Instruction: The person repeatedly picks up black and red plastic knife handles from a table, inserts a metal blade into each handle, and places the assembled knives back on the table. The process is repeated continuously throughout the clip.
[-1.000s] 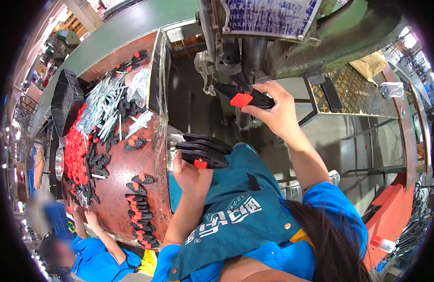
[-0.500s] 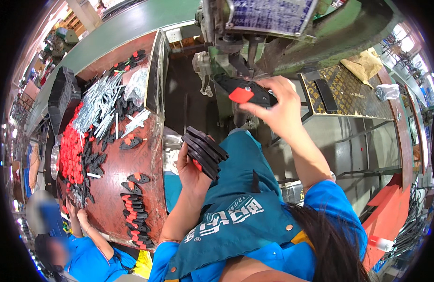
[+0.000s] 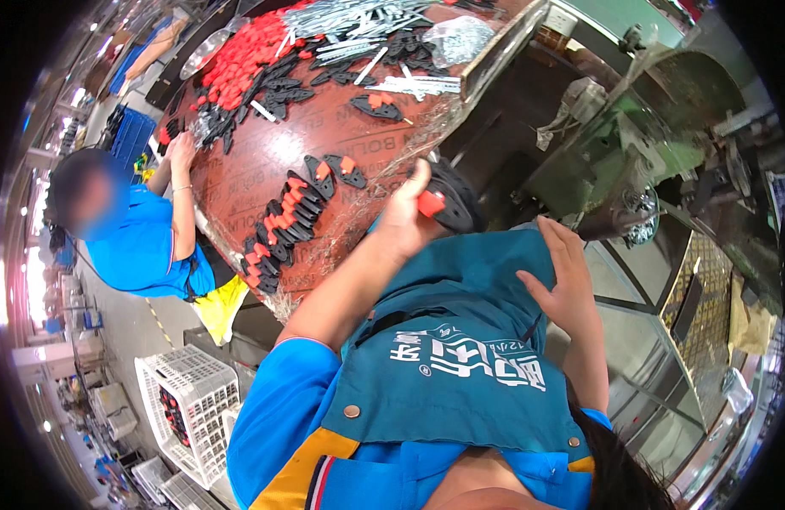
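My left hand (image 3: pixel 403 223) is closed around a stack of black plastic parts (image 3: pixel 456 191), held over the table's right edge. A red insert (image 3: pixel 430 204) shows on the part nearest my fingers; how many parts are stacked is unclear. My right hand (image 3: pixel 564 280) is empty, its fingers apart, over my teal apron (image 3: pixel 477 280) beside the machine. On the table to the left of my left hand, a slanting row of black parts with red inserts (image 3: pixel 282 223) lies closely overlapped. A single similar part (image 3: pixel 376 106) lies farther back.
The red-brown table (image 3: pixel 358 217) carries red pieces (image 3: pixel 235 68), loose black parts (image 3: pixel 278 92) and metal strips (image 3: pixel 346 30). A co-worker's hands (image 3: pixel 182 151) are at its left edge. A green machine (image 3: pixel 605 153) stands right; a white plastic basket (image 3: pixel 218 408) stands at lower left.
My view has swung left toward the table. The black part with a red insert has left my right hand, which has come down from the machine. My left hand still grips its stack.
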### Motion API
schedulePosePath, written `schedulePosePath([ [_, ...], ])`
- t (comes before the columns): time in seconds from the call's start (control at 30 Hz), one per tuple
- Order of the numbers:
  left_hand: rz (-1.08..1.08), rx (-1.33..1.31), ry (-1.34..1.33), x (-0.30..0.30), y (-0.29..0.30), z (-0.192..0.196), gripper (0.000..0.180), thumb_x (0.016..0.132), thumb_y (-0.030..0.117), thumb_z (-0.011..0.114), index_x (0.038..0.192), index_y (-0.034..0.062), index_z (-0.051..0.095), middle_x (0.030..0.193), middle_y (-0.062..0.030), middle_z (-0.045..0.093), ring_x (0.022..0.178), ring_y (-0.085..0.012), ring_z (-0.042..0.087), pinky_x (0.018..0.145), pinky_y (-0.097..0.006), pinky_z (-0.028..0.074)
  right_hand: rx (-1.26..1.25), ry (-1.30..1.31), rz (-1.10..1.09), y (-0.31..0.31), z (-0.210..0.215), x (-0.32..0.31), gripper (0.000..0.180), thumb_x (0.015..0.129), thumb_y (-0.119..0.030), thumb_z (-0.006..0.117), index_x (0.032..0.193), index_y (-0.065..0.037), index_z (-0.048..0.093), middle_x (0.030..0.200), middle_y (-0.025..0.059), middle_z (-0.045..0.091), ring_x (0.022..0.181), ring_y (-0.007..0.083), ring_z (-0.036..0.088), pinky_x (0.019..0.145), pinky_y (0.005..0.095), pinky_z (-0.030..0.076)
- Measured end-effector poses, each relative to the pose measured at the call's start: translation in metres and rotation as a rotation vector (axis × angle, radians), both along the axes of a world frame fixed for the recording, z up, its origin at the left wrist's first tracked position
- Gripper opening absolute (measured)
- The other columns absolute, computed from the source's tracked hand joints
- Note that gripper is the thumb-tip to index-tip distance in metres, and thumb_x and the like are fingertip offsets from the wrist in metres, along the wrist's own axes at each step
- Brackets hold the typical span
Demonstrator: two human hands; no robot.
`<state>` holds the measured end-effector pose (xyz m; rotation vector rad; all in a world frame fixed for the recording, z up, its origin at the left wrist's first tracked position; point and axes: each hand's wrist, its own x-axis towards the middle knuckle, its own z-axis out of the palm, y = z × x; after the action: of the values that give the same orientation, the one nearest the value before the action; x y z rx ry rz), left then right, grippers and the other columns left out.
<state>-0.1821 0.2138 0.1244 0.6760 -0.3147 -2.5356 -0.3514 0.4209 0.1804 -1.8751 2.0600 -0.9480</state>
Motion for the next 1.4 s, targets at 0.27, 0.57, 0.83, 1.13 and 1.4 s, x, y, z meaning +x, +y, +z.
schedulePosePath([
  [0.27, 0.194, -0.537, -0.788, 0.111, -0.167, -0.049, 0.057, 0.079, 0.012, 0.069, 0.127, 0.0106, 0.037, 0.108, -0.0113, 0.054, 0.094, -0.0249, 0.059, 0.079, -0.046, 0.052, -0.097, -0.145, -0.122, -0.003, -0.007, -0.018, 0.052, 0.080, -0.014, 0.073, 0.127, -0.002, 0.057, 0.127, 0.0148, 0.056, 0.114, 0.0324, 0.054, 0.098, 0.0385, 0.043],
  [0.57, -0.130, -1.043, -1.842, 0.110, -0.178, -0.060, 0.096, 0.078, 0.035, 0.068, 0.152, 0.0093, 0.013, 0.143, -0.0316, 0.032, 0.132, -0.0424, 0.038, 0.107, -0.046, 0.036, -0.101, -0.186, -0.205, 0.007, -0.013, -0.029, 0.042, 0.083, -0.014, 0.071, 0.122, 0.000, 0.060, 0.123, 0.0148, 0.058, 0.113, 0.0291, 0.056, 0.098, 0.0368, 0.043],
  [0.83, -0.205, -1.248, -2.031, 0.122, -0.168, -0.091, 0.069, 0.093, 0.049, 0.050, 0.149, 0.0137, 0.030, 0.151, -0.0302, 0.023, 0.142, -0.0462, 0.020, 0.111, -0.063, 0.022, -0.137, -0.231, -0.195, -0.001, -0.020, -0.035, 0.041, 0.084, -0.013, 0.070, 0.121, 0.000, 0.060, 0.121, 0.0135, 0.059, 0.110, 0.0261, 0.057, 0.094, 0.0348, 0.045],
  [1.13, 0.086, -1.944, -1.882, 0.080, -0.191, -0.081, 0.077, 0.087, 0.047, 0.062, 0.149, 0.0131, 0.032, 0.158, -0.0220, 0.011, 0.144, -0.0483, 0.010, 0.108, -0.070, 0.014, -0.128, -0.222, -0.225, -0.009, -0.018, -0.032, 0.039, 0.082, -0.011, 0.072, 0.118, 0.000, 0.062, 0.120, 0.0161, 0.059, 0.109, 0.0314, 0.058, 0.095, 0.0363, 0.045],
  [1.4, -0.975, -2.231, -1.540, -0.022, -0.297, -0.074, 0.077, 0.075, 0.007, 0.072, 0.143, 0.0230, 0.040, 0.147, -0.0028, 0.045, 0.143, -0.0304, 0.030, 0.111, -0.060, 0.027, -0.129, -0.198, -0.256, 0.000, -0.004, -0.029, 0.037, 0.082, -0.009, 0.071, 0.116, 0.000, 0.062, 0.117, 0.0161, 0.060, 0.106, 0.0308, 0.059, 0.092, 0.0357, 0.047],
])
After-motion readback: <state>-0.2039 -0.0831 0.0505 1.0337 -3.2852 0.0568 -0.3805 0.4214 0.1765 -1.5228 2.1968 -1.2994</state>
